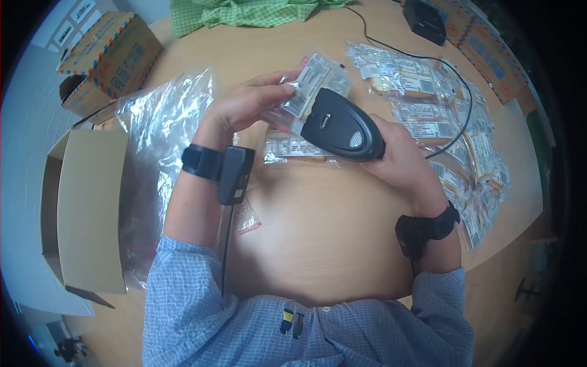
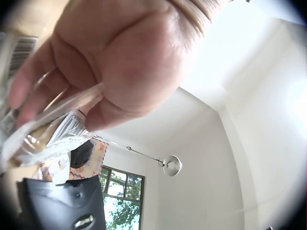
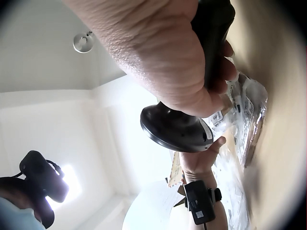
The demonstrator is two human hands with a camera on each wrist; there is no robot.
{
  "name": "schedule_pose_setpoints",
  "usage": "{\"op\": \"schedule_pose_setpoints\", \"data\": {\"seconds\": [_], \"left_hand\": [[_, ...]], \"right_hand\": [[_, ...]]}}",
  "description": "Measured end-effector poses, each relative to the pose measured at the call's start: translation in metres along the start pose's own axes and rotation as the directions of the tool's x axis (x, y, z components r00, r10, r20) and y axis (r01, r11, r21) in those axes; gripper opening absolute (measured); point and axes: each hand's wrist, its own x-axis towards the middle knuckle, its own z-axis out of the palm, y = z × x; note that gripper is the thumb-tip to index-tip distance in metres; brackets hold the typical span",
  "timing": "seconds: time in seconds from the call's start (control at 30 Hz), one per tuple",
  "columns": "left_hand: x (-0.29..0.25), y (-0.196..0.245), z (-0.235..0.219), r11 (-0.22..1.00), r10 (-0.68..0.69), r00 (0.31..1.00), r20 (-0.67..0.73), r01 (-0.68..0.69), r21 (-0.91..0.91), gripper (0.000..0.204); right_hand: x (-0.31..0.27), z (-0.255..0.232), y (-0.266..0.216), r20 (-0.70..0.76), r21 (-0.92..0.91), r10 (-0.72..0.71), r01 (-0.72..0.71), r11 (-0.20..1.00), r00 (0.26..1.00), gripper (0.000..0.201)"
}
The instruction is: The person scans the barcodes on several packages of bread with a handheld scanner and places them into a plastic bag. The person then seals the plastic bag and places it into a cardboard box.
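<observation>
My left hand (image 1: 254, 103) pinches a clear plastic packet (image 1: 313, 81) with a white printed label, thumb lying on the label side. In the left wrist view the same packet (image 2: 50, 134) shows a tan item inside and a barcode label. A black barcode scanner (image 1: 342, 129) is gripped by its handle in my right hand (image 1: 400, 153), and its front end is close over the packet. In the right wrist view my fingers wrap round the scanner's (image 3: 176, 130) handle. Below the two hands another labelled packet (image 1: 287, 148) lies on the table, partly hidden by the scanner.
Many labelled packets (image 1: 428, 113) spread over the table's right side, with the scanner cable (image 1: 471, 101) looping across them. To the left lie a large clear plastic bag (image 1: 168, 134) and an open cardboard box (image 1: 92, 208). Further back are another carton (image 1: 113, 58) and a green checked cloth (image 1: 244, 11).
</observation>
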Motion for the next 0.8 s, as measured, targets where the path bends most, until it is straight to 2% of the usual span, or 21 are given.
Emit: {"op": "schedule_pose_setpoints", "data": {"seconds": [0.07,0.13,0.23,0.3,0.33,0.4,0.43,0.47,0.53,0.57,0.6,0.67,0.77,0.8], "left_hand": [[-0.002,0.005,0.000,1.000,-0.013,1.000,-0.004,0.013,0.012,0.046],[-0.001,0.008,-0.001,0.999,-0.031,0.999,-0.045,0.031,0.009,0.046],[-0.003,0.011,-0.006,0.998,-0.038,0.999,0.015,0.037,0.054,0.043],[-0.006,0.015,-0.010,0.966,-0.169,0.974,0.153,0.132,0.222,0.040],[-0.006,0.021,-0.006,0.965,-0.167,0.972,0.167,0.126,0.229,0.040],[-0.005,0.037,0.001,0.788,-0.225,0.974,0.013,0.174,0.591,0.041],[0.000,0.039,0.005,0.697,-0.156,0.987,-0.038,0.137,0.704,0.039],[0.005,0.043,0.009,0.695,-0.156,0.987,-0.025,0.128,0.708,0.039],[0.018,0.052,0.021,0.674,0.041,0.996,0.081,-0.087,0.733,0.037],[0.028,0.055,0.027,0.688,0.098,0.986,0.135,-0.165,0.707,0.035],[0.041,0.059,0.032,0.684,0.102,0.985,0.140,-0.172,0.708,0.035],[0.071,0.068,0.037,0.510,0.158,0.970,0.186,-0.241,0.826,0.035],[0.118,0.076,0.032,0.478,0.170,0.967,0.191,-0.251,0.842,0.037],[0.130,0.075,0.032,0.473,0.168,0.966,0.196,-0.254,0.844,0.037]], "right_hand": [[-0.001,-0.002,0.009,-0.050,-0.030,-0.046,0.045,0.999,0.998,0.037],[-0.001,-0.006,0.011,-0.107,-0.021,-0.012,0.010,1.000,0.994,0.037],[0.000,-0.014,0.019,-0.260,-0.061,-0.080,0.066,0.996,0.962,0.037],[0.003,-0.019,0.023,-0.340,-0.031,-0.089,0.083,0.996,0.936,0.036],[0.003,-0.022,0.025,-0.407,0.008,-0.104,0.118,0.993,0.908,0.035],[0.002,-0.031,0.025,-0.428,0.007,-0.062,0.072,0.997,0.902,0.034],[0.001,-0.034,0.026,-0.422,-0.011,-0.041,0.040,0.999,0.906,0.033],[0.001,-0.037,0.027,-0.413,-0.027,-0.018,0.008,1.000,0.910,0.033],[-0.001,-0.037,0.034,-0.424,-0.058,0.017,-0.046,0.997,0.906,0.031],[-0.002,-0.036,0.039,-0.407,-0.082,0.023,-0.062,0.995,0.913,0.030],[-0.002,-0.035,0.043,-0.391,-0.106,0.028,-0.076,0.991,0.920,0.029],[-0.003,-0.029,0.048,-0.387,-0.121,0.029,-0.082,0.989,0.922,0.028],[-0.005,-0.018,0.045,-0.293,-0.325,0.040,-0.139,0.936,0.955,0.026],[-0.005,-0.013,0.046,-0.300,-0.322,0.041,-0.142,0.936,0.953,0.026]]}}
